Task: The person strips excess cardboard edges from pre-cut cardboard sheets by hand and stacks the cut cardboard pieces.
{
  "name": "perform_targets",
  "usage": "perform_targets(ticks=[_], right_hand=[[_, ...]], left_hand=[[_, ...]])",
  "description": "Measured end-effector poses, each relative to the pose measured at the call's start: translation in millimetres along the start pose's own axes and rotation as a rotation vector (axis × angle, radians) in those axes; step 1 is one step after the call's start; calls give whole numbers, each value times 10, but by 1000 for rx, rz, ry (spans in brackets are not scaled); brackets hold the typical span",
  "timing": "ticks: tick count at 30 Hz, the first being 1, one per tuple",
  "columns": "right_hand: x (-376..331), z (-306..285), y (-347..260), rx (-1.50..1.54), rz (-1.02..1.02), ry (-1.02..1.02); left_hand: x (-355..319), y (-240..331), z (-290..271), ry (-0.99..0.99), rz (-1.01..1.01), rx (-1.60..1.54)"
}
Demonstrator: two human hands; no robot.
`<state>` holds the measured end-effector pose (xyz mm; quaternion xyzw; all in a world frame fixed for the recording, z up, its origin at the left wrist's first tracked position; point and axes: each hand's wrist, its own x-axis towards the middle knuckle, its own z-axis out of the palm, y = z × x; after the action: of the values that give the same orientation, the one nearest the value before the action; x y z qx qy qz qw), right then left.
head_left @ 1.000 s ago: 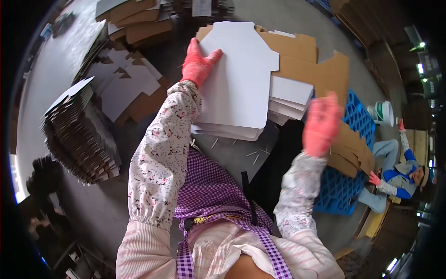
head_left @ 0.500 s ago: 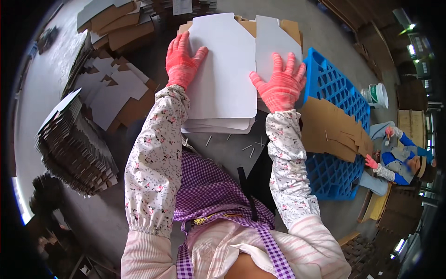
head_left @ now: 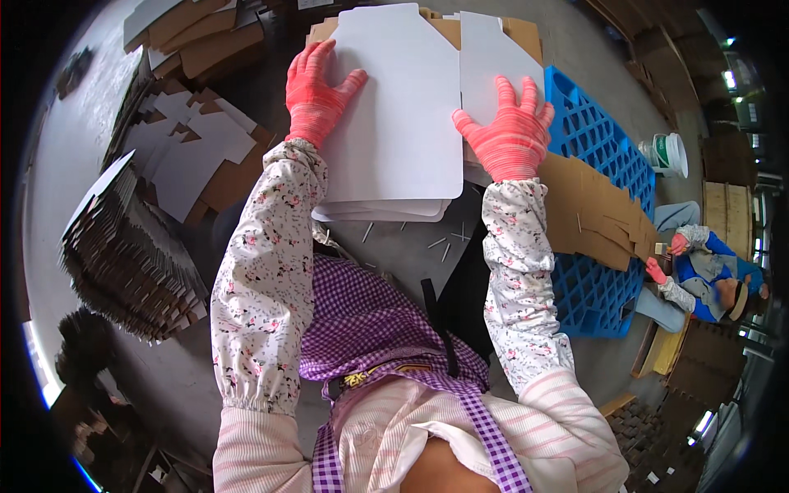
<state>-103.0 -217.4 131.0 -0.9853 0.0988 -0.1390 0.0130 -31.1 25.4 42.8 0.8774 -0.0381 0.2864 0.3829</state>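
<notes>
A stack of white-faced cardboard sheets [head_left: 394, 123] with brown undersides lies in front of me, its corners cut or rounded. On its left edge rests my left hand [head_left: 319, 92], in a pink knit glove, thumb spread from the fingers and nothing in its grasp. My right hand [head_left: 509, 131], gloved the same way, lies flat with fingers spread on the narrower white flap [head_left: 493, 57] at the right of the stack. The lower sheets fan out a little along the near edge. What lies under my palms is hidden.
Right of the stack is a blue plastic pallet [head_left: 596, 123] bearing brown cardboard pieces [head_left: 588, 205]. A white bucket [head_left: 670, 154] and a seated co-worker [head_left: 707, 271] are beyond. Leftward stand a tall stack of folded cardboard [head_left: 136, 255] and loose cutouts [head_left: 193, 148]. Thin white sticks [head_left: 440, 245] litter the floor.
The view has shifted slightly, so the stack appears higher in the picture. Both hands stay on the cardboard with fingers spread; little else differs.
</notes>
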Motion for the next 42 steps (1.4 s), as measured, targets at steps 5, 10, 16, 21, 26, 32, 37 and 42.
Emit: perform_targets(ticks=[5,10,16,21,26,32,37,42], right_hand=[[28,-39,90,42,12,17],[85,-30,91,-29,1,31],[-4,-4,90,-9,-1,7],[-19,21,143,2,-43,54],[-5,-8,112,24,-50,38],[-46,-1,70,26,-47,49],[-47,-27,282,1,-63,77],[-188,213,1049,715,-35,259]], left_hand=[[51,23,-28,-62,61,44],[153,136,30,-60,258,237],[440,764,519,-55,613,59],[487,799,665,-60,626,-78],[478,759,638,-31,641,-125],[449,767,530,-85,667,-126],[406,937,669,-141,755,-157],[485,810,452,-232,752,-112]])
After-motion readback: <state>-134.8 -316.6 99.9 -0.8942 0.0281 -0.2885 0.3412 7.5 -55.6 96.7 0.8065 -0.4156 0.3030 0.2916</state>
